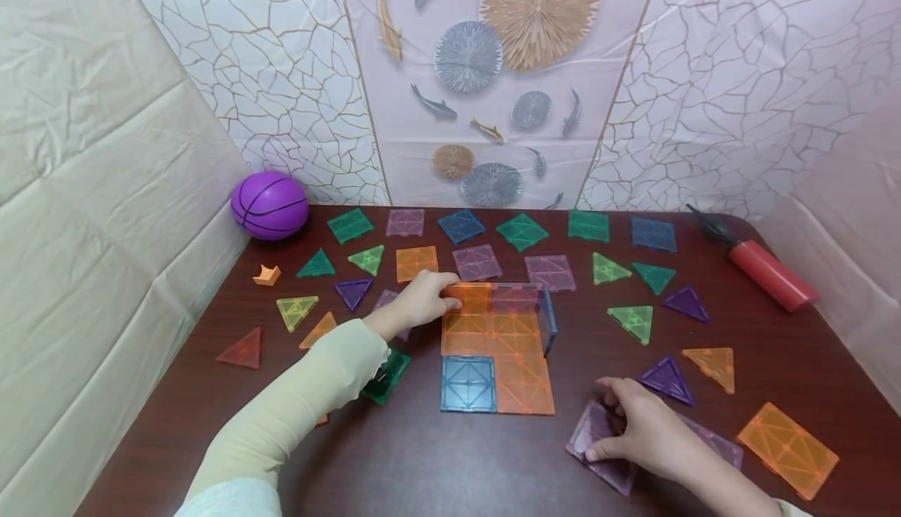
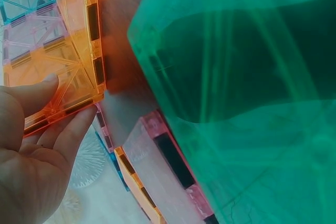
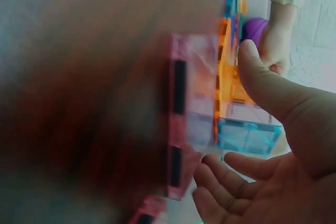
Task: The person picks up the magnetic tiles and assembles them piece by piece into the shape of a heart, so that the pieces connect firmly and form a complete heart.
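In the head view, my left hand [image 1: 422, 302] pinches an upright orange magnetic tile [image 1: 470, 296] at the back left of a small tile structure; its thumb and fingers lie on opposite faces in the left wrist view. Beside that tile stand an upright purple tile [image 1: 517, 296] and, along the right edge, a blue tile [image 1: 548, 321]. Flat orange tiles [image 1: 524, 384] and a light-blue tile [image 1: 468, 384] form the base. Over a flat purple tile [image 1: 598, 431] at front right is my right hand [image 1: 644, 427], its thumb and fingers spread apart in the right wrist view.
Another purple tile [image 1: 714, 443] lies beside the right wrist, near an orange rectangle [image 1: 788, 450]. Triangles and squares are scattered around. A green tile [image 1: 394, 368] lies near the left forearm. A purple ball [image 1: 270, 205] and a red-handled object [image 1: 774, 274] are at the sides.
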`<state>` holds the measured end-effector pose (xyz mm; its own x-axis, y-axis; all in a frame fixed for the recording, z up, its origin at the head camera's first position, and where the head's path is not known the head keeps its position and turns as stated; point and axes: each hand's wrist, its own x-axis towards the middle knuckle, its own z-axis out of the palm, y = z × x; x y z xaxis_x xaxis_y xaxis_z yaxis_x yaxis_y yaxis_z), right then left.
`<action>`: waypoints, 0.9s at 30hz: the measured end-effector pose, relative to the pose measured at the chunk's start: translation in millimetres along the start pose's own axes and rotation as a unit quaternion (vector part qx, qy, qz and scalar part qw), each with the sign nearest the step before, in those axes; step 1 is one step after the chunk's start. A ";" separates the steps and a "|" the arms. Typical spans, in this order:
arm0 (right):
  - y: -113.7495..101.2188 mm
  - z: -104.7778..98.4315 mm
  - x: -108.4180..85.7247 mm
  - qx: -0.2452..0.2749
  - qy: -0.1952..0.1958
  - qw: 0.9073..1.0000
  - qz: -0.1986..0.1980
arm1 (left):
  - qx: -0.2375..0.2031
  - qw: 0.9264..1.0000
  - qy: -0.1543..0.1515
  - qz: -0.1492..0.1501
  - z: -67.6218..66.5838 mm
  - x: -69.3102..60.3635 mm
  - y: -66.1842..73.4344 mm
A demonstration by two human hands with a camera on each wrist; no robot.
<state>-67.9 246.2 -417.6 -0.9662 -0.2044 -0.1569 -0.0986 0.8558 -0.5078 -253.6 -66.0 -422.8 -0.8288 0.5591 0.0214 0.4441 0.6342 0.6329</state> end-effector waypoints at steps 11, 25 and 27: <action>1.7 8.6 -3.6 -0.079 0.016 0.997 0.001 | 0.000 1.000 0.001 -0.002 1.0 0.6 -0.2; 6.6 -2.6 20.5 -0.031 0.055 0.998 0.026 | -0.004 1.000 0.000 0.001 -0.3 -1.7 1.5; 8.0 -4.2 24.6 -0.020 0.061 0.997 0.031 | -0.005 1.000 0.001 0.002 -0.3 -1.9 1.6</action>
<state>-93.4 250.0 -421.9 -0.9922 -0.0941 -0.0813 -0.0455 0.8833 -0.4666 -251.4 -66.2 -421.6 -0.8278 0.5605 0.0246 0.4436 0.6270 0.6405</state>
